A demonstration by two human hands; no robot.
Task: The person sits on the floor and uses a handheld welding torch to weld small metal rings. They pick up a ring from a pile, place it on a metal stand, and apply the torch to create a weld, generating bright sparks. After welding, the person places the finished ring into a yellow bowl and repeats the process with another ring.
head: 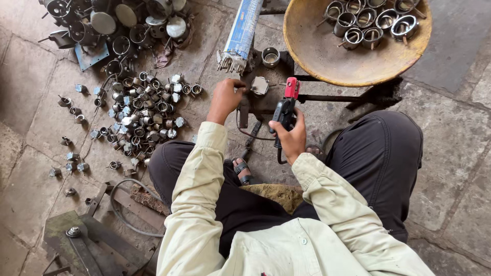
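Note:
My left hand (225, 98) reaches forward and its fingertips pinch a small shiny metal piece (260, 86) that rests on a dark iron stand (266, 105) on the floor. My right hand (291, 136) grips the black handle of a welding electrode holder (284, 111) with a red jaw (292, 88), whose tip points at the metal piece from the right. I sit on the stone floor with both knees spread, in a pale shirt and dark trousers.
A heap of small metal rings and cups (140, 113) lies to the left, with larger ones (115, 23) behind it. A wide yellow pan (317, 51) holds finished ring pieces (368, 20). A packet of welding rods (240, 33) lies ahead. Steel scrap (92, 240) lies at lower left.

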